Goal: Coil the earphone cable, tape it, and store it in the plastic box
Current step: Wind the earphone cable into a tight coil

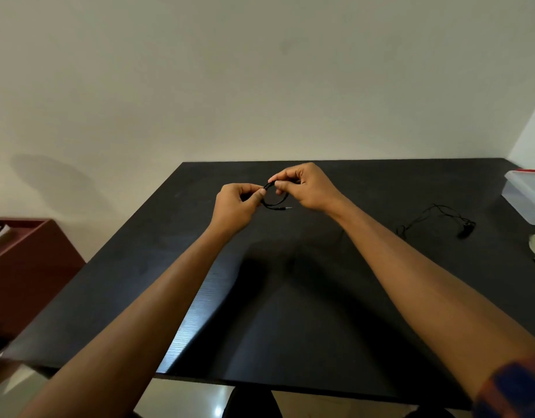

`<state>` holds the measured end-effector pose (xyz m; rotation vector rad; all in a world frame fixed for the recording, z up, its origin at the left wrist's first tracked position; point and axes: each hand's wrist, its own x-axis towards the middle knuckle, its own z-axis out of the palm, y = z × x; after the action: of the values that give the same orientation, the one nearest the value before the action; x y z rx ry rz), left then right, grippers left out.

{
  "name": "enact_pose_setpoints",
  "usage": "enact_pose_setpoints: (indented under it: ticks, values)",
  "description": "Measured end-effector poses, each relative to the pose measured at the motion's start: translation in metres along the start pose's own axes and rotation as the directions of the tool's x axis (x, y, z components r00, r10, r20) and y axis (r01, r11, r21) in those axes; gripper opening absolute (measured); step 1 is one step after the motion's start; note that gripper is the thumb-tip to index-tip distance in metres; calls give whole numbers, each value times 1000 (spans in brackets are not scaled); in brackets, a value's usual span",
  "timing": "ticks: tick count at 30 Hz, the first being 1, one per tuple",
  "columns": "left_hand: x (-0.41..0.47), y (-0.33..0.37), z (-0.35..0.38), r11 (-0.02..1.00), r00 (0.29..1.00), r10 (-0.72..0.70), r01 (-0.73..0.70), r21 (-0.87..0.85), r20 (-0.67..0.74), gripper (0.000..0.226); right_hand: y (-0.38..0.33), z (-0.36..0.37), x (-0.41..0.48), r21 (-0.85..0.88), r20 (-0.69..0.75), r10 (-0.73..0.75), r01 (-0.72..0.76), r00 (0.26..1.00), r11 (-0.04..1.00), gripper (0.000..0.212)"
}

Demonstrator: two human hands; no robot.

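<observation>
Head cam: both hands are up over the middle of the black table point(200, 297), the left hand point(234, 208) and right hand point(305, 188) each pinching the top of a small coil of black earphone cable point(273, 203) between thumb and fingertips, other fingers curled in. The loop hangs roughly upright between them, its plug point(287, 208) poking right. The loose rest of the cable lies off to the right, near the plastic box point(522, 197) at the table's edge.

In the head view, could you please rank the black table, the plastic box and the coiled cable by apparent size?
1. black table
2. plastic box, partly cut off by the frame edge
3. coiled cable, pinched between left hand and right hand
</observation>
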<state>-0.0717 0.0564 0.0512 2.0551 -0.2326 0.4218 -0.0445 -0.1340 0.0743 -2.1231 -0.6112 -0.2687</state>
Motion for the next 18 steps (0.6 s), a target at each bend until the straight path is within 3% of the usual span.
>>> enact_pose_setpoints:
  ticks: [3,9,14,16,18]
  values:
    - [1,5,-4,997,998,55,-57,59,37,19,-4,-3,2,-43,95,-29,34,995,998,18]
    - [5,10,-7,989,987,57,-77,127,151,16,-6,-7,6,-34,134,-92,98,987,995,25]
    - [6,9,-7,998,985,2,-12,57,174,18,-5,-12,8,-100,193,-66,86,979,991,38]
    - [7,8,-5,1000,994,5,-7,18,108,18,-4,-9,8,-133,147,-65,85,987,987,48]
    - [8,8,-2,996,996,-35,41,-79,77,17,-2,-4,4,-118,-14,-37,35,999,992,53]
